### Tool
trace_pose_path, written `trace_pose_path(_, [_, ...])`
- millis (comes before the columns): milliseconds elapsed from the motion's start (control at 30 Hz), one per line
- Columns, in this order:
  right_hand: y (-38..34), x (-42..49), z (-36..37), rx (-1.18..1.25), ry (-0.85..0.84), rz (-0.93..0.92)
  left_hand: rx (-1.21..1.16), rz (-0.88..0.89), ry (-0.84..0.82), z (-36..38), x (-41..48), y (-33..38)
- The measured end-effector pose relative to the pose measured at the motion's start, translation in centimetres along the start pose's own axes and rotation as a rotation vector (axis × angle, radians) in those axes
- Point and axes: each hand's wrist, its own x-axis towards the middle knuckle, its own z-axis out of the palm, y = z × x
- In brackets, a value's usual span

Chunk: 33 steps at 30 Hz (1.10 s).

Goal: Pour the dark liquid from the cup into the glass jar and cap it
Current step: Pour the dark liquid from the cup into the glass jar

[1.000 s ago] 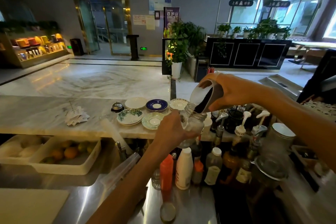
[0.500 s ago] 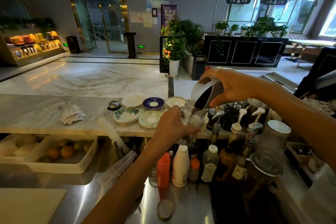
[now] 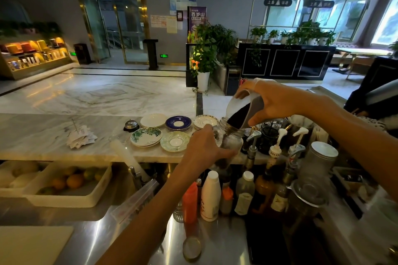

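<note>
My left hand [image 3: 204,148] grips a clear glass jar [image 3: 231,142] held up over the bar. My right hand [image 3: 273,103] holds a white cup [image 3: 244,109] tipped steeply, its lip at the jar's mouth. Dark liquid [image 3: 238,115] fills the cup's lower side and runs in a stream into the jar, where it pools dark at the bottom. A round metal lid [image 3: 192,248] lies flat on the steel counter near the front edge, below my left forearm.
Several saucers [image 3: 163,133] and a call bell [image 3: 131,125] sit on the marble bar top [image 3: 43,135]. Squeeze bottles [image 3: 211,196] and pump syrup bottles [image 3: 275,157] crowd the steel counter under the jar. A tray of citrus fruit [image 3: 66,183] stands at left, a lidded canister [image 3: 321,161] at right.
The cup has tipped further and dark liquid now streams into the jar, with more pooled at its bottom. Both hands stay in nearly the same place.
</note>
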Motion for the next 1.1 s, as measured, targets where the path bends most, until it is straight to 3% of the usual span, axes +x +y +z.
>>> trace_pose_path(1100, [-0.1,-2.0,-1.7,-0.075,0.004,0.040,0.021,-0.001,-0.047,0.5,-0.2,2.6])
